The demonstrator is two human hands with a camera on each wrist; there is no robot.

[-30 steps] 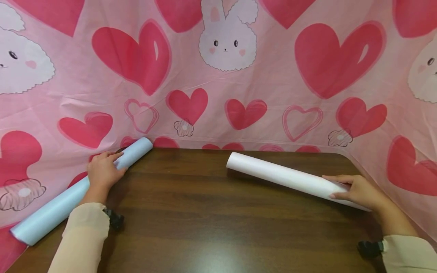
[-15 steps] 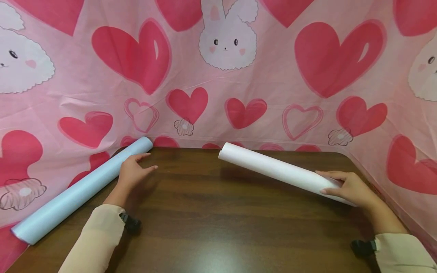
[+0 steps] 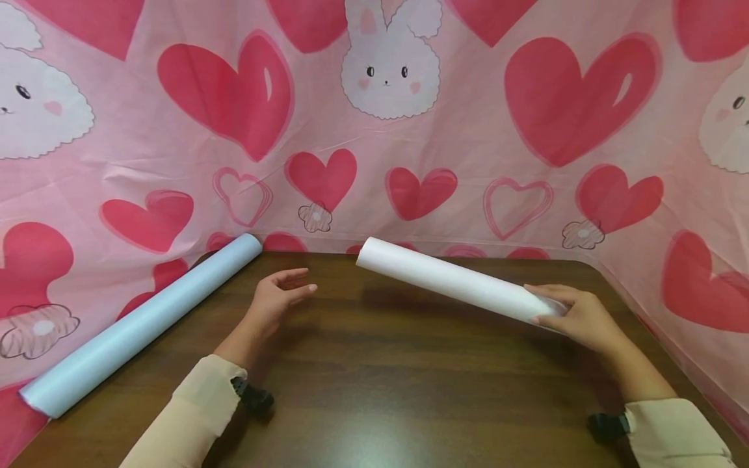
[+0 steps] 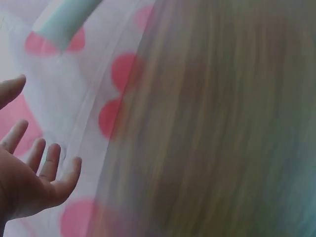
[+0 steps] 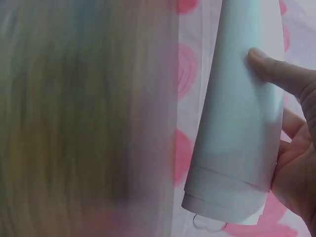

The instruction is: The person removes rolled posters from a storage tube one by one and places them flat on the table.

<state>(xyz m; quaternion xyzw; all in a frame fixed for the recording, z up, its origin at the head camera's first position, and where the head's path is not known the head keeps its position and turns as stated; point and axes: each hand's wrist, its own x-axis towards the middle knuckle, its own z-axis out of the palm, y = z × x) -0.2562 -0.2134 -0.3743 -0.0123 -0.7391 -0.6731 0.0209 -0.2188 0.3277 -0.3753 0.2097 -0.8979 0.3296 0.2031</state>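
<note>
White roll (image 3: 450, 276) higher, between hands (image 3: 274, 302) (image 3: 585, 318)

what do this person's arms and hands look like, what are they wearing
The left hand and right hand are bare, with no gloves or rings showing. The left sleeve and right sleeve are plain, pale beige and long, ending near the wrists. A small black device shows at the inner side of each cuff, left and right.
</note>
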